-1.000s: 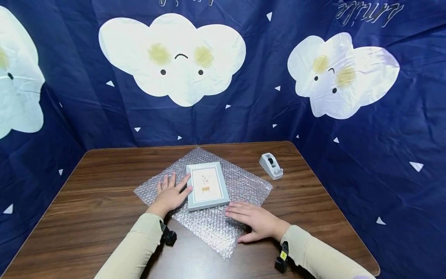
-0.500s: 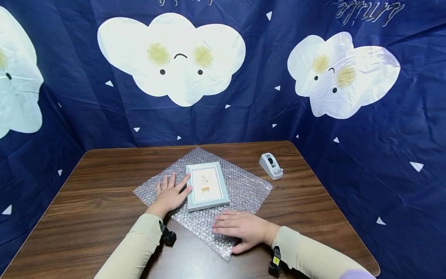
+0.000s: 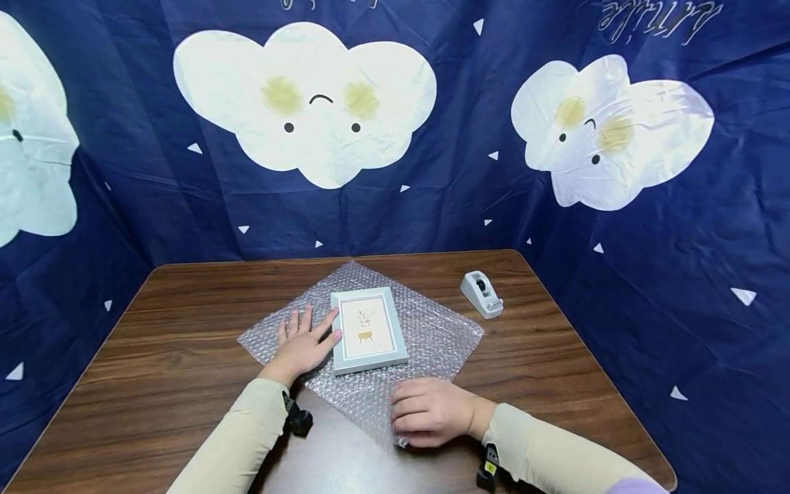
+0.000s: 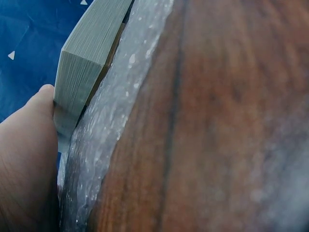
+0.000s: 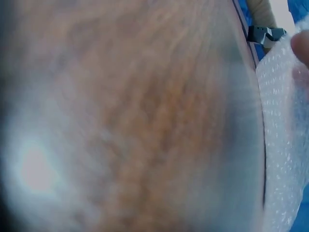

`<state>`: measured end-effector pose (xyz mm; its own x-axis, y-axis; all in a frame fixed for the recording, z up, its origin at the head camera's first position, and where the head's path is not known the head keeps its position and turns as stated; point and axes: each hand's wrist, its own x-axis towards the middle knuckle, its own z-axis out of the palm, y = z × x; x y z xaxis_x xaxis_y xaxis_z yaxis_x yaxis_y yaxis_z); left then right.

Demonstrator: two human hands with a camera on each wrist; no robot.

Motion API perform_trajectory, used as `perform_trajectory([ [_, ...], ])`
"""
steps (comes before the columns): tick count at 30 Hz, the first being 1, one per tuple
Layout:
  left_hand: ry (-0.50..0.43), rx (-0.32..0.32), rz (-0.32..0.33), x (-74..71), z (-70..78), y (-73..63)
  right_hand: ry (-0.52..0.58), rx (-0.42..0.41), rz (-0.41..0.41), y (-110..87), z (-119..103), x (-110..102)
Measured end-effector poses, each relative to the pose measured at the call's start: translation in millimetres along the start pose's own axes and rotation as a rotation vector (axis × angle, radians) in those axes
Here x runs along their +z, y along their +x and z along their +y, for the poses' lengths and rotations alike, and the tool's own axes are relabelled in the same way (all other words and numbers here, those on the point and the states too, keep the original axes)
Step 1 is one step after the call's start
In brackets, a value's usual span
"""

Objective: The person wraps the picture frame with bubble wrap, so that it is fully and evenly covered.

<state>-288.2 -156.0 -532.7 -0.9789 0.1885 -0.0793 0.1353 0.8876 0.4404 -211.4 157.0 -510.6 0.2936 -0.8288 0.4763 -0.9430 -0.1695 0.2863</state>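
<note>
A light blue picture frame [image 3: 370, 363], with a potted plant drawing in it, lies face up on a sheet of bubble wrap [image 3: 432, 315] set cornerwise. My left hand [image 3: 300, 351] rests with spread fingers on the wrap, thumb and forefinger at the frame's left edge. In the left wrist view the thumb touches the side of the frame [image 4: 79, 72]. My right hand [image 3: 428, 412] has its fingers curled over the wrap's near corner and pinches it. The right wrist view shows the bubble wrap [image 5: 277, 130] rising off the table beside the thumb [image 5: 301, 46].
A white tape dispenser [image 3: 481, 295] stands at the right rear of the wooden table [image 3: 185, 329]. Behind and beside the table hangs a dark blue cloth [image 3: 463, 206] printed with white clouds. Each wrist wears a black camera [image 3: 300, 420].
My right hand has moved left and toward me, from the frame's near right corner to the wrap's near corner, and its fingers have curled there. My left hand and the frame stay put.
</note>
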Motion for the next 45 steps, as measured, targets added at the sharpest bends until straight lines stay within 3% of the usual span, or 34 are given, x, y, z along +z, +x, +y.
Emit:
perform_trajectory([
  [8, -0.015, 0.010, -0.006, 0.7, -1.2, 0.0, -0.019, -0.012, 0.047, 5.2, 8, -6],
  [17, 0.009, 0.008, 0.000, -3.2, 3.3, -2.1, -0.016, 0.052, 0.159, 11.5, 28, -13],
  [45, -0.020, 0.021, -0.062, -8.2, -2.6, -0.4, 0.104, 0.513, 0.262, 19.7, 95, -14],
])
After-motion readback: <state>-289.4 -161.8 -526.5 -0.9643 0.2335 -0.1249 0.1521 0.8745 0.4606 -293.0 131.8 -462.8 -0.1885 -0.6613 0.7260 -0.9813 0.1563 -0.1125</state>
